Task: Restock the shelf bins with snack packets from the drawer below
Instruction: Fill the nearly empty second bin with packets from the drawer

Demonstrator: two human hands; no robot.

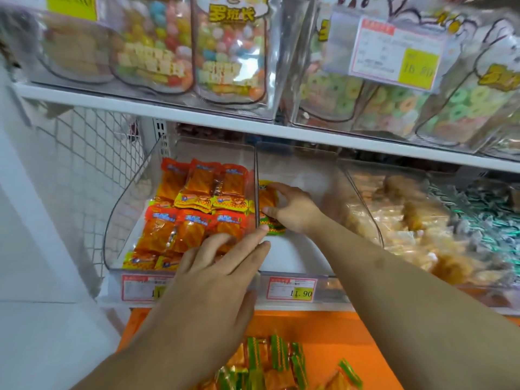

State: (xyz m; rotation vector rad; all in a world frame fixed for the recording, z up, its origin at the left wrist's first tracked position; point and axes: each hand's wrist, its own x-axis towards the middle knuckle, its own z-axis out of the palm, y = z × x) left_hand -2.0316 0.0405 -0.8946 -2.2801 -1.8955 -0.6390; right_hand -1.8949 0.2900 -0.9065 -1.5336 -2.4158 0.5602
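The middle bin (292, 249) is almost bare, and the green packets (271, 218) could slide down its white floor, because they lean on the clear wall. The right hand (292, 209) curls round them, its thumb pinching at 9 o'clock. The left hand (222, 266) lies flat and holds nothing, at 7 o'clock from them; more packets (270, 361) wait in the orange drawer (337, 333) at 6 o'clock.
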